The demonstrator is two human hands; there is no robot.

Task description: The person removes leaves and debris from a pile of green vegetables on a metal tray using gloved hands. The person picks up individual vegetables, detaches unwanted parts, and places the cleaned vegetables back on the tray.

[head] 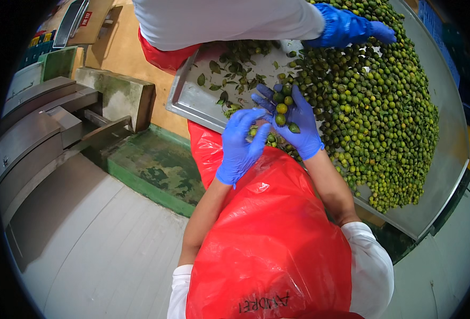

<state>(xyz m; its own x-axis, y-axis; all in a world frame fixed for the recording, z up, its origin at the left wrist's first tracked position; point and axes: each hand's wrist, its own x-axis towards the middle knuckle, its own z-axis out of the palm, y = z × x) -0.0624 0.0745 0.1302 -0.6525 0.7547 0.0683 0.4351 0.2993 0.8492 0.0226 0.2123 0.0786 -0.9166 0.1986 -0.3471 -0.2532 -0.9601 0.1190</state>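
My right hand (299, 127), in a blue glove, is turned palm up and holds several small green and yellowish citrus fruits (281, 108). One darker green piece (294, 127) lies at the heel of that palm. My left hand (245, 139), also gloved in blue, is close beside it, its fingertips by the right fingers. Its thumb and fingers are apart with nothing visible between them; the palm side is partly hidden. Both hands are over the near edge of a metal sorting table (195, 95), which bears a large heap of small citrus fruits (378, 119).
Across the table, a person's blue-sleeved arm (338, 28) reaches its gloved hand (382, 32) onto the heap. Loose leaves (215, 67) lie on the tabletop. To the left are a green raised ledge (155, 171), a concrete block (115, 95) and metal equipment (35, 139).
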